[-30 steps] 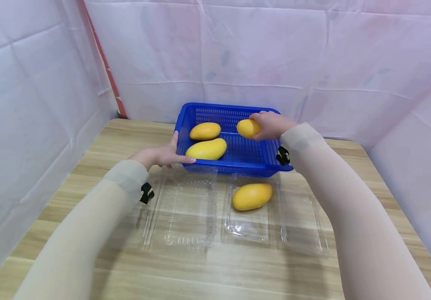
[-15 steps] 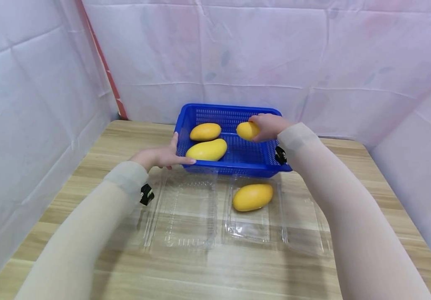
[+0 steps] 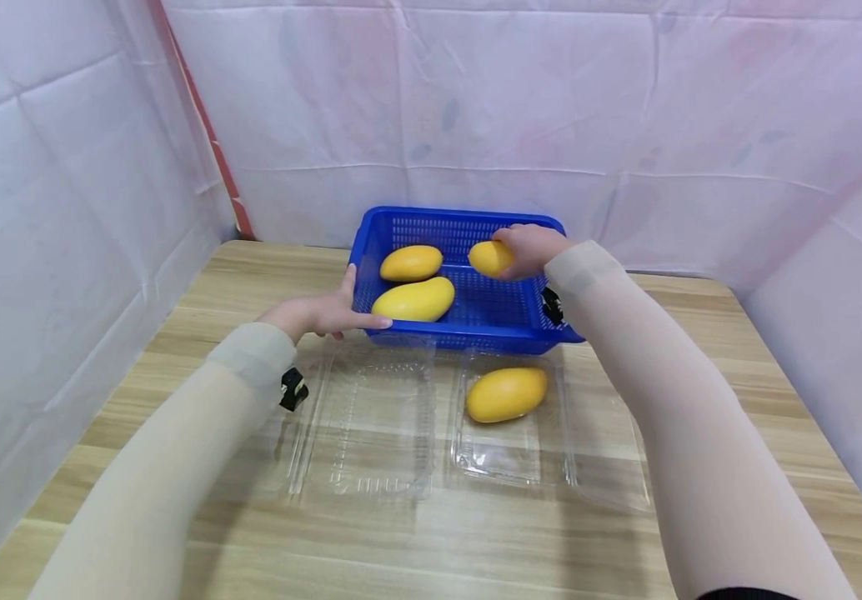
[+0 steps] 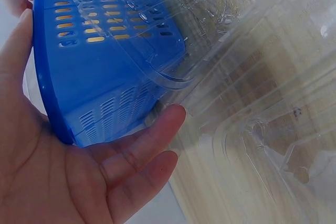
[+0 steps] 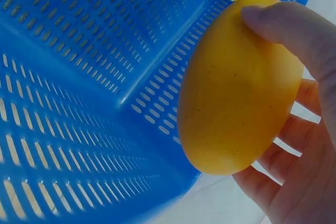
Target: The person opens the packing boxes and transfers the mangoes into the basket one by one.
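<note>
My right hand (image 3: 532, 250) grips a yellow mango (image 5: 236, 87), thumb across its top and fingers curled underneath, inside the blue basket (image 3: 476, 329). Two more mangoes, one behind (image 3: 411, 263) and one in front (image 3: 413, 300), lie at the basket's left side. At its near left corner my left hand (image 3: 322, 312) is spread, with the thumb on the front rim and a finger along the left side. In the left wrist view the lower fingers (image 4: 142, 166) extend outside the basket wall.
A clear plastic clamshell box (image 3: 382, 425) lies unfolded in front of the basket. Right of it, another clear box (image 3: 498, 458) holds one mango (image 3: 506, 394). White sheeting (image 3: 513, 100) walls the wooden table (image 3: 431, 550) at the back and sides.
My right hand has shifted slightly left with the mango in its grip, still over the basket. The left hand stays at the corner.
</note>
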